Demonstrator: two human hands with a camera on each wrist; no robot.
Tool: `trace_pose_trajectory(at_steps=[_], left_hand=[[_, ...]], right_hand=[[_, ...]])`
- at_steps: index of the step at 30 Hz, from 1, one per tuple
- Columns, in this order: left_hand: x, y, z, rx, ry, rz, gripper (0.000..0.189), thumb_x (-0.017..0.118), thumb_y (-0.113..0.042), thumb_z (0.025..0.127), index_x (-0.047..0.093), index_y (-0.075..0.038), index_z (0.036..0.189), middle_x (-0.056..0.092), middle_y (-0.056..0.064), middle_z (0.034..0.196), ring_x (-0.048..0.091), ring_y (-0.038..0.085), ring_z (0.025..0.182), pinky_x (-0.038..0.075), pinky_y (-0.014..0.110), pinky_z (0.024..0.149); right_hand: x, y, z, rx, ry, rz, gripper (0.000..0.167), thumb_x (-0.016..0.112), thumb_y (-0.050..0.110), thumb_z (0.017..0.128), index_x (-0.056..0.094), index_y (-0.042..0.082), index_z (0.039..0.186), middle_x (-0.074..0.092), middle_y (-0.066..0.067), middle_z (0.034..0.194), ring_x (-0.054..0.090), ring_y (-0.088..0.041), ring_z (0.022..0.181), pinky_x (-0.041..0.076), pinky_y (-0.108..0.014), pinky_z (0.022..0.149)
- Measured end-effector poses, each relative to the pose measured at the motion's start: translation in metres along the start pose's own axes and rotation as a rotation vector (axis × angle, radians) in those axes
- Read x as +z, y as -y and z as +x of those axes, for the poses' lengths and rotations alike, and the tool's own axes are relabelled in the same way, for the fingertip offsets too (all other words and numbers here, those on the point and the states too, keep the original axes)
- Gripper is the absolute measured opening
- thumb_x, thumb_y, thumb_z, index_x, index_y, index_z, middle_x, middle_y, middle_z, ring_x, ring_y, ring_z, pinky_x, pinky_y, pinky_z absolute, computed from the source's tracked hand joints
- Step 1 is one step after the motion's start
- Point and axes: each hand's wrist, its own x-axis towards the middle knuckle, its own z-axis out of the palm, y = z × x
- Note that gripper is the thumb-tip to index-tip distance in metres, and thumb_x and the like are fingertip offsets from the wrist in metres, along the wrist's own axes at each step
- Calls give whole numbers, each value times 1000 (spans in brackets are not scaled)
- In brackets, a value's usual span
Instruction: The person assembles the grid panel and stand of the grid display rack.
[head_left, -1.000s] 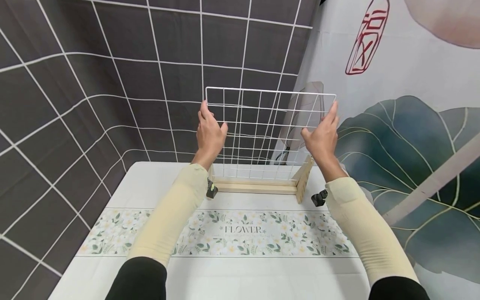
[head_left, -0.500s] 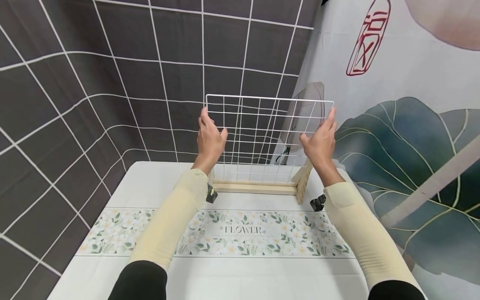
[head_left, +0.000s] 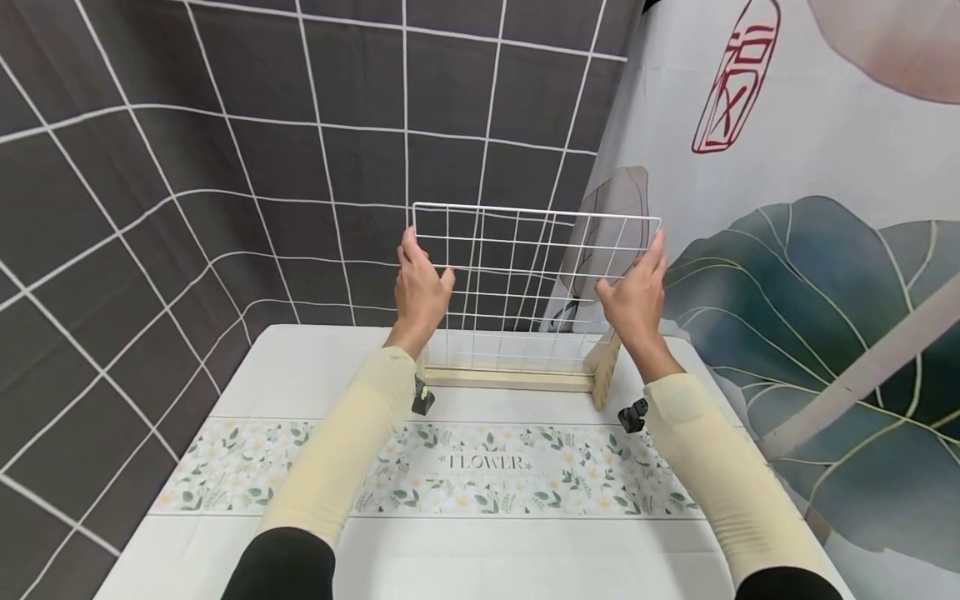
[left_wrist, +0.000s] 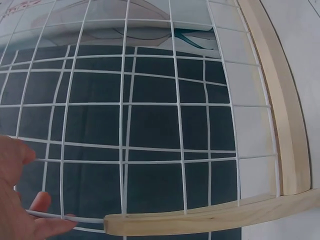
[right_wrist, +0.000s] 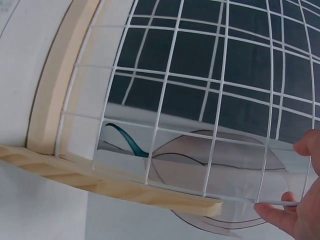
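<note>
A white wire grid panel [head_left: 513,242] stands upright, its lower part between the side pieces of a pale wooden stand [head_left: 510,380]. My left hand [head_left: 422,287] grips the panel's left edge, thumb toward the front. On the opposite edge my right hand [head_left: 636,292] holds it the same way. The left wrist view shows fingers of the left hand [left_wrist: 12,195] around the side wire, above the end of a wooden side piece [left_wrist: 165,223]. In the right wrist view the right hand [right_wrist: 307,205] pinches the other side wire. The panel's bottom wire lies along the base bar [right_wrist: 60,80].
The stand is on a white table [head_left: 315,358] with a flower-print band [head_left: 487,492] across it. A dark cloth with white lines [head_left: 262,167] hangs behind and to the left. At the right hangs a white cloth with a leaf print [head_left: 810,333].
Both hands have lowered the wire grid panel into the wooden stand; its top edge sits lower than before. The right hand has also shifted slightly left. The stand has stayed in place.
</note>
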Motion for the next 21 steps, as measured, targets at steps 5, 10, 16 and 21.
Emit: trace_pose_trajectory(at_steps=[5,10,16,21], left_hand=[[2,3,-2,33,-10,-5,85,73,-17,92,20,-9,158,54,17,134,66,39,106,55,51,87],[2,8,-9,32,-1,27,86,71,-16,92,18,-8,159,49,19,146,67,41,104,55,52,87],[1,11,-6,39,-25,19,86,73,-17,91,19,-9,158,51,19,143,67,42,103,55,54,85],[-7,16,-3,48,49,35,89,74,-25,93,15,-12,159,50,17,140,64,37,115,56,52,87]], right_hand=[[0,-3,-3,-32,-15,18,109,73,13,87,-4,20,164,40,-26,145,57,-45,107,48,-59,86],[3,-7,-11,-32,-14,15,104,73,13,88,1,14,164,43,-26,143,58,-44,103,48,-58,82],[5,-2,-7,-36,-7,16,97,72,16,89,8,10,162,47,-25,137,57,-43,101,49,-58,82],[2,-5,-5,-40,46,25,99,73,17,90,6,10,162,47,-26,136,58,-43,106,48,-57,84]])
